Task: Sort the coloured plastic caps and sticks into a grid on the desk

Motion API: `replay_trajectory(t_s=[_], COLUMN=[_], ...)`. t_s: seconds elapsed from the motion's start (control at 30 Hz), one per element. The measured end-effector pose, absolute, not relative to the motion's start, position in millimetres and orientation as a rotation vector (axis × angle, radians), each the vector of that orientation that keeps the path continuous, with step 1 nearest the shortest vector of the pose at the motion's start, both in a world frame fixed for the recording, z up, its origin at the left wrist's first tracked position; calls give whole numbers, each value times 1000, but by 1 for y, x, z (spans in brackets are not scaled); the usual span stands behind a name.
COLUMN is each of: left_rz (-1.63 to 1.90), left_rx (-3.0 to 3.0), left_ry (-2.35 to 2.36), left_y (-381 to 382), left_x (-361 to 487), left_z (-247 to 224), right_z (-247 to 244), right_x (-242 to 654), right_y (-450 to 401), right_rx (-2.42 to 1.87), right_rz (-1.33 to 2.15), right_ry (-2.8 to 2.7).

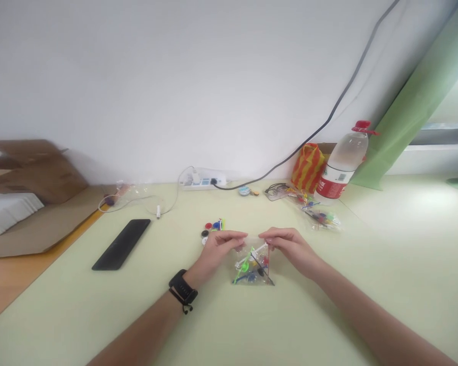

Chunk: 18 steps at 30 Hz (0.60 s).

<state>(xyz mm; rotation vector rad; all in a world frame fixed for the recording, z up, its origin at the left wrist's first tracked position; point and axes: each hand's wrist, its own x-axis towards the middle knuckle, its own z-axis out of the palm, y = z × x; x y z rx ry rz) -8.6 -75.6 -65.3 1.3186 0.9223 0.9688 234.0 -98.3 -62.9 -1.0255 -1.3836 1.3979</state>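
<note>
Between my hands is a clear plastic bag (pixel 253 264) holding several small coloured plastic parts: green, blue, red, white and black discs and thin sticks. My left hand (pixel 217 252) pinches the bag's top left corner; a black watch (pixel 183 287) is on that wrist. At the top right corner, my right hand (pixel 292 249) pinches the bag between thumb and fingers. Just beyond my left hand lie loose coloured discs (pixel 208 226) and short sticks (pixel 222 223), partly hidden by the hand.
A black flat slab (pixel 121 244) lies at left, near a cardboard box (pixel 57 173) with white pieces. Along the wall are a power strip (pixel 206 182) and a white cable plug (pixel 158 212). At right stand a large bottle (pixel 341 165) and a striped bag (pixel 307 168), with filled clear bags (pixel 322 218) before them.
</note>
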Motion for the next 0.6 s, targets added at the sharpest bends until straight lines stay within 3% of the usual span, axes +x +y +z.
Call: replay_trajectory(t_s=[0.6], left_rz=[993], left_rx=[1644], left_ry=[985], left_y=[-69], left_x=[-9], left_z=[-73], right_z=[-63], right_x=[229], right_y=[-98], right_rx=[-1147], right_rz=[1008], right_ry=[-1629])
